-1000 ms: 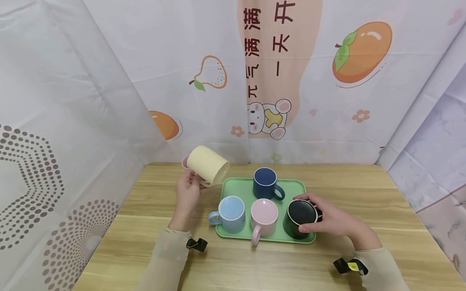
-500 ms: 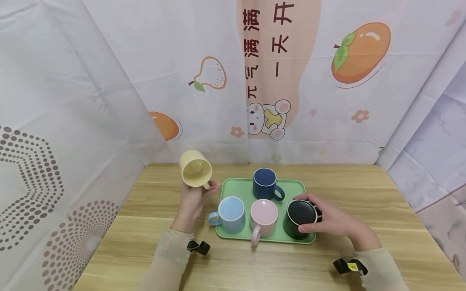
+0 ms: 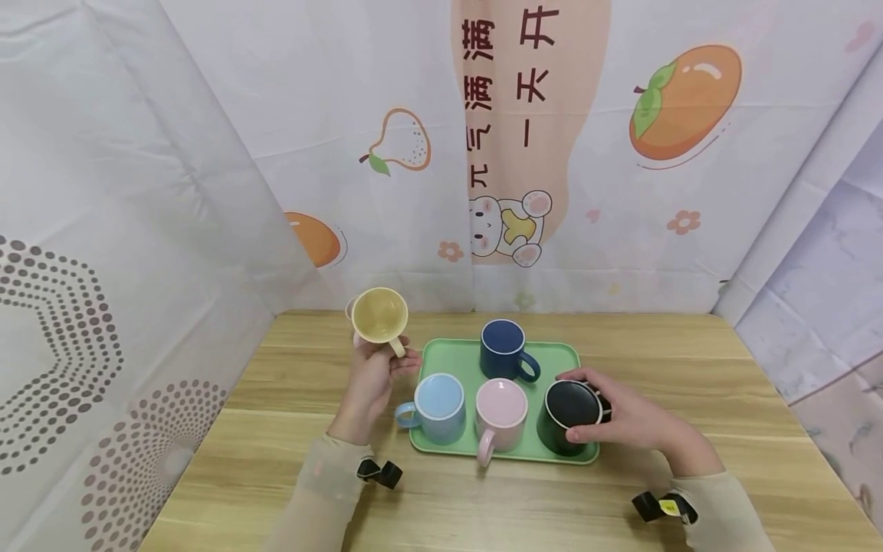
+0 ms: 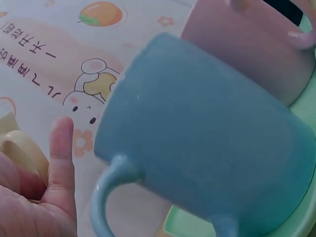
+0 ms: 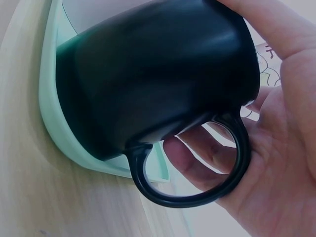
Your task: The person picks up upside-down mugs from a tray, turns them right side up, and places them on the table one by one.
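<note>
My left hand [image 3: 372, 379] holds the pale yellow mug [image 3: 379, 316] at the back left, off the tray, its mouth facing up toward the head camera. In the left wrist view, the yellow mug's handle [image 4: 27, 150] shows against the fingers, one finger pointing up. Something pinkish with a pale loop is mostly hidden behind the mug. My right hand [image 3: 621, 410] grips the black mug [image 3: 571, 418] near its top, thumb in front. That mug stands on the green tray's [image 3: 431, 353] front right corner. In the right wrist view its handle [image 5: 185, 201] faces the palm.
Also on the tray are a light blue mug [image 3: 440, 410] at left, a pink mug [image 3: 500, 414] in the middle and a dark blue mug [image 3: 503, 349] behind. A printed curtain [image 3: 414, 222] hangs along the wooden table's [image 3: 448, 506] back edge.
The yellow mug has turned from lying tilted, mouth to the right, to mouth up, and shifted slightly left and down. My right hand stays on the black mug.
</note>
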`<state>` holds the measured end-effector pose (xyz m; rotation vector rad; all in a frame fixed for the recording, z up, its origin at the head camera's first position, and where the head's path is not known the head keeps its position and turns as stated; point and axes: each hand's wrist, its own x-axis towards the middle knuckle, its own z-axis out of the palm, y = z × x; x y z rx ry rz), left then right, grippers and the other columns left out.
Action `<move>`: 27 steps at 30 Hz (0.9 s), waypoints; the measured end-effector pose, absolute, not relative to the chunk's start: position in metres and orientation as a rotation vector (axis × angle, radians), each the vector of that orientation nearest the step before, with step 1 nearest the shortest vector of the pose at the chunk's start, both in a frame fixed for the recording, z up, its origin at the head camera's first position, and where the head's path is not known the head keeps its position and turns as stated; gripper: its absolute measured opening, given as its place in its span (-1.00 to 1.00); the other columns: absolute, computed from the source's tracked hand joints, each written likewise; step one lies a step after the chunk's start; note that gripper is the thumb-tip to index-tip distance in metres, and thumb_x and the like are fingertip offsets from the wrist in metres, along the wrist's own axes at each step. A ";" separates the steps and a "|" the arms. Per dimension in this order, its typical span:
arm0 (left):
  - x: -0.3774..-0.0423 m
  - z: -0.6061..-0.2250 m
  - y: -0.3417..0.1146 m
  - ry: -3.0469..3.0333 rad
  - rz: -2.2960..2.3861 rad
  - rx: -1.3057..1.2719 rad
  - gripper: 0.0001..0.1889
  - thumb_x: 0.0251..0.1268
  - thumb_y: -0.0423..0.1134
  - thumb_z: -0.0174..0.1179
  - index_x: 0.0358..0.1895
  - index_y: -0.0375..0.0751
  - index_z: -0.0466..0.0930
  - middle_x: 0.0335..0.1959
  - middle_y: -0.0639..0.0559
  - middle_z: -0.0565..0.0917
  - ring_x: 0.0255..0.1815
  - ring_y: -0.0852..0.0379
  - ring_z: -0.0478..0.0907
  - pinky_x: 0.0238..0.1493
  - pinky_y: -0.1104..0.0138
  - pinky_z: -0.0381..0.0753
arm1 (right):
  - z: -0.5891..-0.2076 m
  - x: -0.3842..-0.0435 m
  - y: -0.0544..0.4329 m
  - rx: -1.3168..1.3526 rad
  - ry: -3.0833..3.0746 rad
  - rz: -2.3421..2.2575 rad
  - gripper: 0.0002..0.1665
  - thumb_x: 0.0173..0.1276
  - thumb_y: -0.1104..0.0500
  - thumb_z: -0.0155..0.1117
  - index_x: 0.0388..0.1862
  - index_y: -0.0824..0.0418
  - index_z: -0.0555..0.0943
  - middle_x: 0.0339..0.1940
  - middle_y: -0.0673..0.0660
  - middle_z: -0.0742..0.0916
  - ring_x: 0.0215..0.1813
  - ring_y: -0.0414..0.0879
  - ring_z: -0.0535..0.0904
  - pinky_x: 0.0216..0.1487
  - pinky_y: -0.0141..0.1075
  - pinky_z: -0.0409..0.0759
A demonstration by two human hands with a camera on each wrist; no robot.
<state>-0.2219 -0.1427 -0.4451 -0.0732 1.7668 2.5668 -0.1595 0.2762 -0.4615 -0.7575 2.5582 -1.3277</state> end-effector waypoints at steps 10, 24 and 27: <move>-0.213 -0.435 -0.130 1.696 2.425 -0.151 -0.79 0.70 -0.45 -0.12 0.04 -0.57 0.47 -0.42 -0.09 0.69 -0.48 0.16 0.75 -0.34 0.41 0.78 | -0.458 -0.158 0.275 -0.786 2.554 -1.332 -0.14 0.27 0.04 0.74 0.47 0.02 0.50 0.21 -0.02 0.71 0.20 -0.15 0.64 0.20 -0.25 0.62; -0.196 -0.430 -0.102 1.568 2.404 -0.094 -0.81 0.72 -0.44 -0.14 -0.03 -0.45 0.48 -0.40 -0.07 0.66 -0.46 0.18 0.72 -0.32 0.42 0.77 | -0.441 -0.150 0.271 -0.786 2.654 -1.151 -0.11 0.33 -0.10 0.69 0.51 0.15 0.49 0.32 0.08 0.69 0.27 -0.10 0.60 0.27 -0.24 0.61; -0.192 -0.428 -0.097 1.557 2.417 -0.096 -0.82 0.71 -0.44 -0.14 -0.05 -0.45 0.47 -0.41 -0.08 0.66 -0.47 0.19 0.71 -0.34 0.42 0.77 | -0.427 -0.146 0.263 -0.777 2.697 -1.048 -0.05 0.34 -0.13 0.67 0.53 0.26 0.48 0.34 0.17 0.68 0.26 -0.01 0.61 0.26 -0.20 0.63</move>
